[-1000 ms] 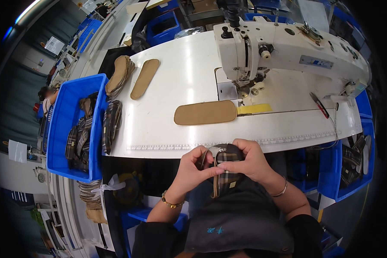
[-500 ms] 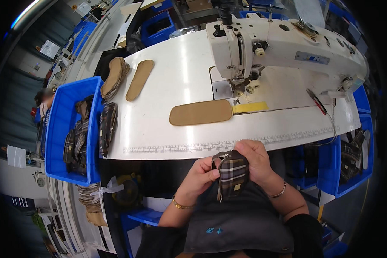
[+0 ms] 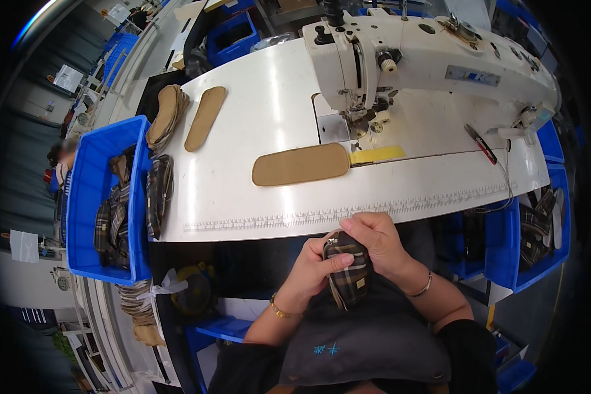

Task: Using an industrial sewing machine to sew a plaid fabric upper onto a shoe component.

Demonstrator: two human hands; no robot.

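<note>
Below the table's front edge, both my hands hold a brown plaid zippered pouch (image 3: 349,282) over my dark apron. My left hand (image 3: 312,266) is closed round its left side, thumb lying on the plaid front. My right hand (image 3: 377,240) grips its upper right, thumb at the top by the zipper. On the white table (image 3: 243,203) above them lie a rounded tan panel (image 3: 300,164), a smaller tan piece (image 3: 205,118) and a stack of tan pieces (image 3: 167,115).
A white sewing machine (image 3: 433,65) fills the table's right, with scissors (image 3: 481,143) nearby. A blue bin (image 3: 79,197) of plaid pouches is at left, more plaid pieces (image 3: 159,194) beside it. Another blue bin (image 3: 499,243) stands at right. A co-worker (image 3: 62,164) is at far left.
Compared with a second ago, my left hand has shifted right and the pouch is more upright, its left side drawn together. My left thumb has moved onto the front.
</note>
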